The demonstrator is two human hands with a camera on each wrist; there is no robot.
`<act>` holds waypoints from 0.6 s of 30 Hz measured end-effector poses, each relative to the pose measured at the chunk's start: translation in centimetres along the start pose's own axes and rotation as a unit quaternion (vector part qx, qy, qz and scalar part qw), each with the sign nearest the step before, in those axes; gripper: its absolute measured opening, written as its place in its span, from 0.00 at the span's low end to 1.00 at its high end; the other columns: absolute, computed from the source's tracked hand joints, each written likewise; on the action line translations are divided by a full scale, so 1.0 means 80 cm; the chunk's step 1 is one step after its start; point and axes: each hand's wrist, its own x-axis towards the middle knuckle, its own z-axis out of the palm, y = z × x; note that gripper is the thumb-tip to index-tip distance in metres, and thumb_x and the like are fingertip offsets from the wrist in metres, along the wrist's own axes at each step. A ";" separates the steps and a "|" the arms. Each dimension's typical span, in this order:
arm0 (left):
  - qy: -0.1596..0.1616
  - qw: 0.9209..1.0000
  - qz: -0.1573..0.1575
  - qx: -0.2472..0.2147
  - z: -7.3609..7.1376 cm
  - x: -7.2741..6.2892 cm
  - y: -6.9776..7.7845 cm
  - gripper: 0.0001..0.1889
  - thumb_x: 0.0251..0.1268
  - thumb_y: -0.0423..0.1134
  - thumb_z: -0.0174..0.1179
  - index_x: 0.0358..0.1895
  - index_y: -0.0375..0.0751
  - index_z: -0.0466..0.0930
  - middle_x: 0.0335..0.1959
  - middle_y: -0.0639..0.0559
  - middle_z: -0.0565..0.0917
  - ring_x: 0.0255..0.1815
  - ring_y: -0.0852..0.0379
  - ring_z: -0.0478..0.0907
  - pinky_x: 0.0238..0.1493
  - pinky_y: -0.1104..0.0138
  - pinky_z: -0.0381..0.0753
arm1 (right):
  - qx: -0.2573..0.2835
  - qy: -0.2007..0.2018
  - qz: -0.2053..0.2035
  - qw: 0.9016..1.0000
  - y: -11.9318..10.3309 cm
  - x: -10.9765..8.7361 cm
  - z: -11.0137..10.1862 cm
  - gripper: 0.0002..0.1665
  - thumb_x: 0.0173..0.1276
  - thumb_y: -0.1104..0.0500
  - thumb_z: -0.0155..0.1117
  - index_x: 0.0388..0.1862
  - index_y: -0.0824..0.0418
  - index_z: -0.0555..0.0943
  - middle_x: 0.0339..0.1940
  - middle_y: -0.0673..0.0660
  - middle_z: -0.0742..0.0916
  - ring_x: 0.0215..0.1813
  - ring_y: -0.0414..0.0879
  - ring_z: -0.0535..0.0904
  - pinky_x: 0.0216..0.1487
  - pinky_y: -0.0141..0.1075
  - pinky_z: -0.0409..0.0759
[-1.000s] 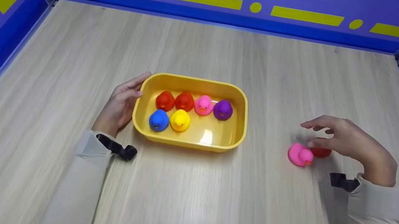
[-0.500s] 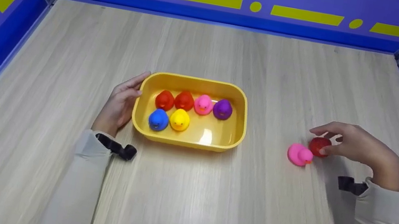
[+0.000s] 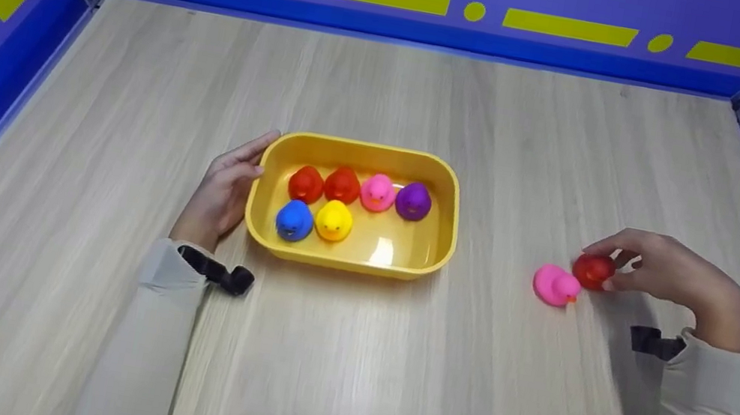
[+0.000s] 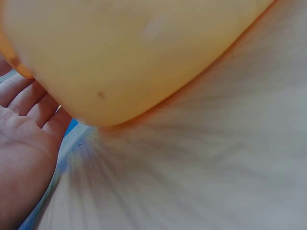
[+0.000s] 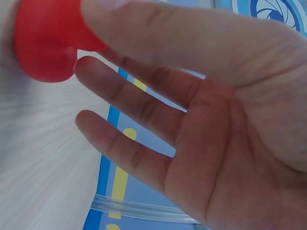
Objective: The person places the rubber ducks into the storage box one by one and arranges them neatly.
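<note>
In the head view, a yellow tray holds several rubber ducks. My left hand lies along its left side, fingers and thumb touching the outer wall near the rim. The left wrist view shows loosely straight fingers against the tray wall. At the right, my right hand pinches a red rubber duck with thumb and fingertips. In the right wrist view, the thumb lies over the red duck, while the lower fingers stay extended. A pink duck sits close beside the red one.
Inside the tray stand two red ducks, a pink duck, a purple duck, a blue duck and a yellow duck. Blue panels border the wooden table at back and sides.
My right hand has shifted right from above the pink duck and now pinches the red duck. That duck has turned slightly. The left hand and tray have stayed put.
</note>
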 end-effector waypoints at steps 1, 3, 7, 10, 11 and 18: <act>0.000 1.000 0.000 0.000 0.000 0.000 0.000 0.30 0.60 0.21 0.40 0.70 0.25 0.57 0.68 0.44 0.71 0.70 0.53 0.66 0.71 0.62 0.63 | -0.002 0.000 -0.001 1.000 0.000 0.000 0.000 0.24 0.58 0.70 0.67 0.55 0.62 0.81 0.49 0.63 0.83 0.50 0.58 0.77 0.43 0.43 0.82; 0.000 1.000 -0.002 0.001 0.000 0.000 0.000 0.30 0.61 0.21 0.40 0.70 0.26 0.57 0.69 0.43 0.70 0.70 0.52 0.65 0.72 0.62 0.63 | -0.005 -0.002 0.000 1.000 0.001 0.001 0.000 0.23 0.58 0.70 0.66 0.54 0.63 0.81 0.48 0.62 0.83 0.49 0.57 0.77 0.43 0.42 0.81; -0.001 1.000 -0.003 0.003 0.000 0.000 0.001 0.30 0.61 0.21 0.40 0.70 0.26 0.57 0.70 0.42 0.68 0.71 0.52 0.64 0.72 0.62 0.63 | -0.003 -0.005 0.000 1.000 0.001 0.004 0.000 0.21 0.58 0.70 0.66 0.52 0.66 0.82 0.45 0.62 0.84 0.47 0.56 0.77 0.43 0.43 0.80; 0.001 1.000 -0.003 0.004 0.001 0.000 0.001 0.30 0.61 0.21 0.40 0.70 0.26 0.57 0.70 0.41 0.68 0.71 0.51 0.64 0.72 0.61 0.63 | -0.005 -0.005 -0.003 1.000 0.000 0.005 -0.001 0.21 0.57 0.70 0.67 0.52 0.66 0.82 0.45 0.62 0.84 0.47 0.56 0.77 0.44 0.44 0.81; 0.002 1.000 -0.004 0.003 0.000 0.000 0.001 0.30 0.60 0.21 0.40 0.70 0.26 0.58 0.70 0.41 0.68 0.71 0.51 0.64 0.72 0.61 0.63 | -0.007 -0.004 -0.004 1.000 -0.001 0.005 -0.002 0.21 0.58 0.70 0.67 0.52 0.66 0.82 0.45 0.62 0.84 0.47 0.55 0.77 0.44 0.43 0.81; 0.001 1.000 -0.006 0.002 0.001 -0.001 0.001 0.30 0.61 0.22 0.40 0.70 0.26 0.58 0.67 0.45 0.72 0.69 0.52 0.66 0.71 0.62 0.64 | -0.011 -0.005 -0.012 1.000 -0.006 0.008 -0.003 0.20 0.57 0.71 0.66 0.51 0.65 0.82 0.45 0.61 0.84 0.47 0.55 0.77 0.44 0.41 0.80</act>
